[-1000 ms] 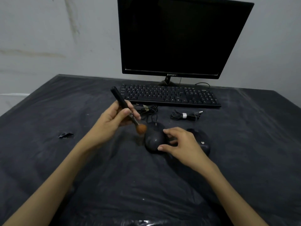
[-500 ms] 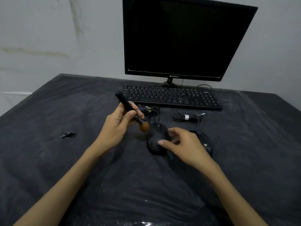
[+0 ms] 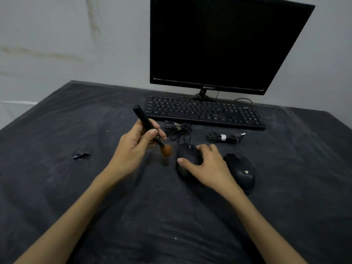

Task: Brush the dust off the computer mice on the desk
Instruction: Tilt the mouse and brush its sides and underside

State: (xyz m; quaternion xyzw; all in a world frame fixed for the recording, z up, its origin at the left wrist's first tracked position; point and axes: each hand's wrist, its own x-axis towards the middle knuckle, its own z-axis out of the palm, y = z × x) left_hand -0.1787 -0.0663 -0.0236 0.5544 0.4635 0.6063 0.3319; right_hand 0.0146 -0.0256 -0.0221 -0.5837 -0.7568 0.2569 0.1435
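Observation:
A black wired mouse (image 3: 187, 155) lies on the dark desk cover (image 3: 76, 187). My right hand (image 3: 207, 166) grips it from the right, thumb on its left side, fingers over its front. My left hand (image 3: 133, 147) holds a black-handled brush (image 3: 150, 130). Its orange bristle tip (image 3: 166, 150) hangs just left of that mouse, slightly above the cover and apart from the mouse. A second black mouse (image 3: 242, 172) with a small pale mark rests to the right of my right hand, untouched.
A black keyboard (image 3: 203, 112) and a dark monitor (image 3: 219, 44) stand at the back. The held mouse's loose cable (image 3: 178, 129) and a bundled cable (image 3: 224, 137) lie between keyboard and mice. A small torn flap (image 3: 81, 155) in the cover sits at the left.
The brush tip moved from the front left of the held mouse to just off its left side. My right hand shifted slightly over the mouse, keeping its grip.

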